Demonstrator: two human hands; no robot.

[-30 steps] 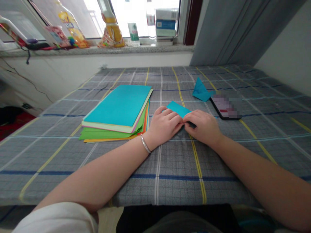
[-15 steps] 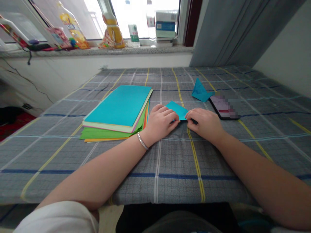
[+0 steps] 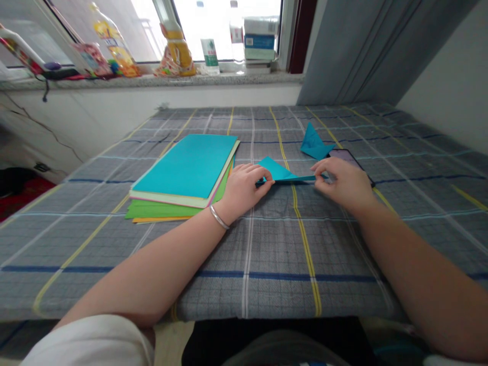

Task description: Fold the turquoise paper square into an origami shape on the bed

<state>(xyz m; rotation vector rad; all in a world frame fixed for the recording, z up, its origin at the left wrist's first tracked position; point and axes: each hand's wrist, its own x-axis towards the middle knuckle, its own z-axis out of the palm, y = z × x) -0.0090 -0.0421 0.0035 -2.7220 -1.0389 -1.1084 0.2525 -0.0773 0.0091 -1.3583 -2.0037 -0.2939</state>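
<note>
Head view caught both hands down on the plaid sheet [image 3: 267, 244], working one folded teal paper [image 3: 280, 172]. The left hand [image 3: 244, 187] pinched the paper's left end between thumb and fingertips, a silver bangle [image 3: 218, 217] sitting on its wrist. The right hand [image 3: 341, 182] gripped the paper's right end, fingers closed on the thin folded edge, so the piece was stretched flat and low between the two hands. Just left of the paper lay the stack of coloured sheets [image 3: 188, 173], a teal sheet on top with green and orange showing underneath. Beyond the paper and a little right stood a small folded teal shape [image 3: 313, 143], well clear of both hands. A dark phone [image 3: 345, 155] lay just beyond the right hand, partly hidden by it. Far beyond the paper, bottles and boxes lined the windowsill [image 3: 152, 80].
</note>
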